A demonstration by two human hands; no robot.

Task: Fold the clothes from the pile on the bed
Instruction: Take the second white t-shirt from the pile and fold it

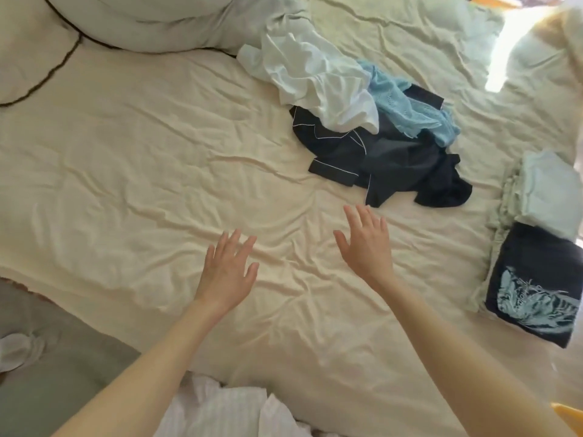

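A loose pile of clothes lies on the cream bed sheet (142, 159) at the upper middle: a white garment (312, 80) on top, a light blue knit piece (407, 105) beside it, and a dark navy garment with white piping (378, 159) underneath. My left hand (227, 272) and my right hand (366, 244) are stretched out over the bare sheet with fingers straight and spread, holding nothing. My right hand's fingertips are just short of the navy garment's near edge. At the right edge lie folded clothes: a dark piece with a pale print (533, 285) and a pale green one (545, 190).
A large pale pillow (151, 20) lies at the head of the bed, upper left. The bed's near-left edge drops to a grey floor (56, 357) with a white cloth (15, 351) on it. White striped fabric (230, 411) shows at the bottom middle.
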